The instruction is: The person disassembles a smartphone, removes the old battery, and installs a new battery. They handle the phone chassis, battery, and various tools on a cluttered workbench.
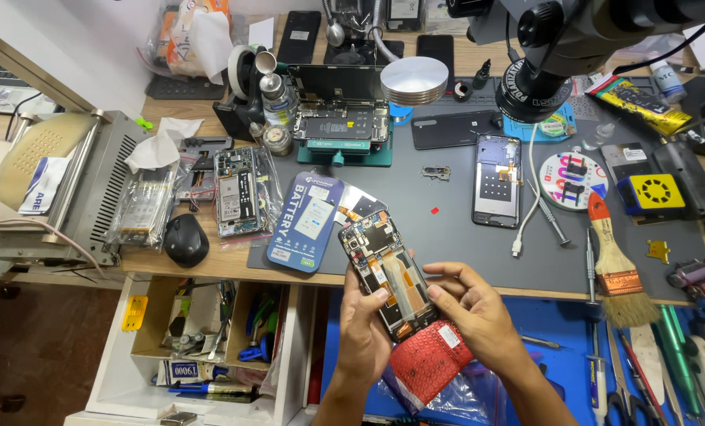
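Both thumbs press on the opened phone [389, 272], its circuit side up. The left hand [366, 331] grasps its left edge, the right hand [474, 309] its right. A red mesh pouch [429, 361] hangs beneath, just past the mat's [463, 252] near edge.

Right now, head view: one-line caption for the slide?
Both hands, left hand and right hand, hold an opened phone over a cluttered repair bench, a blue battery box beside it.
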